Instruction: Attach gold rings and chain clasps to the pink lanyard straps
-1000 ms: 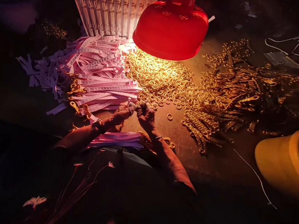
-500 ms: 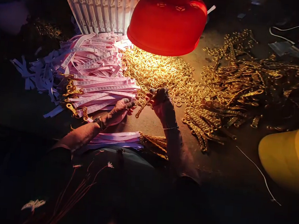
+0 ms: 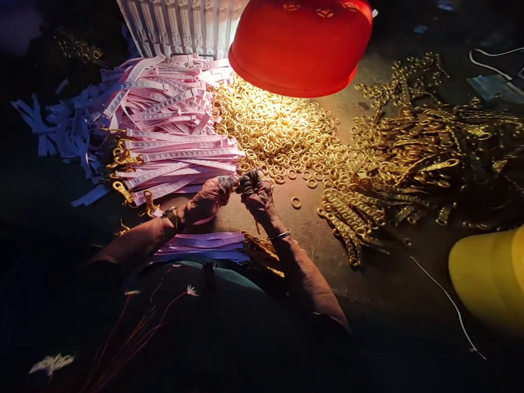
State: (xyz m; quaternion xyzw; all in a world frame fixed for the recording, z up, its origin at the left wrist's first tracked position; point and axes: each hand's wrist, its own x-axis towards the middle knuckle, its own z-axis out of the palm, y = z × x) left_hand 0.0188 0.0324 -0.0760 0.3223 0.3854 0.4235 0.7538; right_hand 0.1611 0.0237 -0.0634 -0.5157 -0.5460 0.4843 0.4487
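My left hand (image 3: 210, 197) is closed, pinching the end of a pink strap (image 3: 205, 219) whose loop hangs below the palm. Close against its fingertips, my right hand (image 3: 257, 195) is closed on a short gold chain (image 3: 258, 227), whose tail shows under the hand. What lies between the two sets of fingertips is hidden. Left of my hands lies a row of pink straps (image 3: 180, 159) with gold clasps (image 3: 122, 191) at their ends. Finished-looking pink straps (image 3: 203, 242) with gold chains (image 3: 262, 248) lie nearest my body.
Loose gold rings (image 3: 272, 127) are heaped under a red lamp (image 3: 300, 41). Gold chain pieces (image 3: 399, 147) are piled to the right. A yellow bucket (image 3: 489, 271) stands at the right edge. More pink straps (image 3: 160, 96) lie before a ridged, translucent panel (image 3: 181, 12).
My right hand has moved left and down from the ring heap to meet my left hand, bringing the gold chain. A single ring now lies apart on the table. My left hand stays nearly in place.
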